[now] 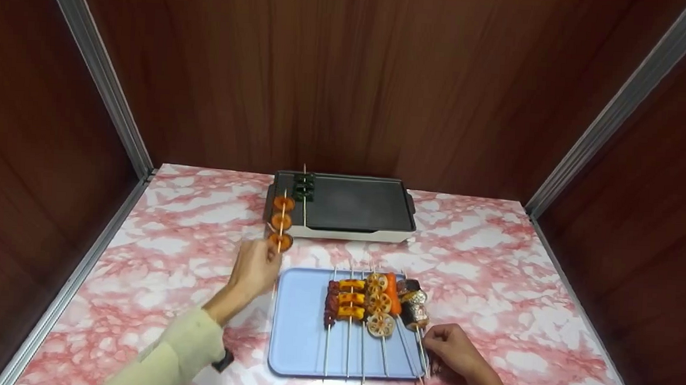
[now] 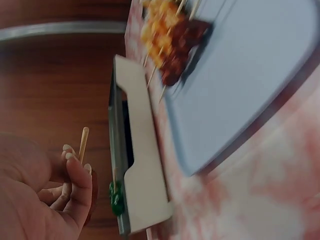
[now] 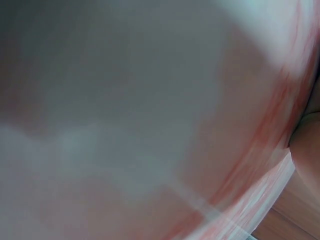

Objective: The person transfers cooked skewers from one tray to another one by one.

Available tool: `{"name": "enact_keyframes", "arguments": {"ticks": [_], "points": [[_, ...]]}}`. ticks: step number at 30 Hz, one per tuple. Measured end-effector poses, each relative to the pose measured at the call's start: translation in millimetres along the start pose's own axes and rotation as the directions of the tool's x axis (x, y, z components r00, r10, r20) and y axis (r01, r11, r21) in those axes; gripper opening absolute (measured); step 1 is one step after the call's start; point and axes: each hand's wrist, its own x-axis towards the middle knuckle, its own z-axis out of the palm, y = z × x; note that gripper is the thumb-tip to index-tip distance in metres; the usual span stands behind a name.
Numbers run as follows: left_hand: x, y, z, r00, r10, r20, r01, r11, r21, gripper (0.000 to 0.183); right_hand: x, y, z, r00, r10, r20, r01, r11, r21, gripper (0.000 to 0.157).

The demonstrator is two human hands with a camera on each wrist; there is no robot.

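My left hand [image 1: 255,268] pinches the lower end of a skewer of round orange slices [image 1: 281,221]. Those slices overlap the left side of the electric grill [image 1: 354,205] in the head view. On the grill's left part lies a skewer of dark green pieces [image 1: 304,189]. In the left wrist view, the stick's end [image 2: 84,142] pokes out past my fingertips. My right hand [image 1: 455,352] rests at the right edge of the blue tray [image 1: 301,319], fingers loosely curled beside the skewer sticks. The right wrist view is mostly blurred.
The tray bears skewers of dark red meat [image 1: 331,303], yellow pieces [image 1: 351,299], lotus root slices [image 1: 381,323], an orange piece [image 1: 393,295] and dark-skinned chunks [image 1: 414,313]. A small black object [image 1: 224,360] lies left of the tray. Wooden panels [image 1: 337,75] enclose the marbled table [image 1: 188,225].
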Motion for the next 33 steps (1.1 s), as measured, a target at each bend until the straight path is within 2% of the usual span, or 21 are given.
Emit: {"name": "enact_keyframes", "arguments": {"ticks": [7,11,14,21,27,33], "points": [[-46.6,0.2,3.6,0.999,0.039,0.034,-0.038,0.999,-0.028,0.022,-2.1,-4.6,-0.2,1.0,0.011,-0.004,-0.011,1.0,-0.019,0.014],[-72.0,-1.9,7.7,0.996,-0.002,0.088,0.005,0.999,-0.037,0.024,-3.4,-7.3,-0.5,1.0,0.027,0.015,-0.027,1.0,0.009,0.015],[-83.6,-4.2,12.1,0.992,-0.028,0.119,0.035,0.998,-0.052,0.027,-3.0,-7.9,-0.8,0.999,0.038,0.013,-0.038,0.999,0.026,0.015],[-98.3,-13.5,21.5,0.988,-0.027,0.15,0.033,0.999,-0.04,0.031,-2.2,-7.7,0.7,0.999,0.025,0.028,-0.026,0.999,0.036,0.015],[-102.3,-17.8,25.4,0.981,-0.036,0.189,0.051,0.996,-0.075,0.03,-1.1,-5.7,0.5,1.0,-0.007,0.01,0.007,1.0,0.002,0.013],[-103.2,-16.6,27.6,0.962,-0.079,0.261,0.128,0.976,-0.175,0.027,0.2,-5.0,-1.0,1.0,-0.004,0.006,0.004,1.0,-0.007,0.013]]}}
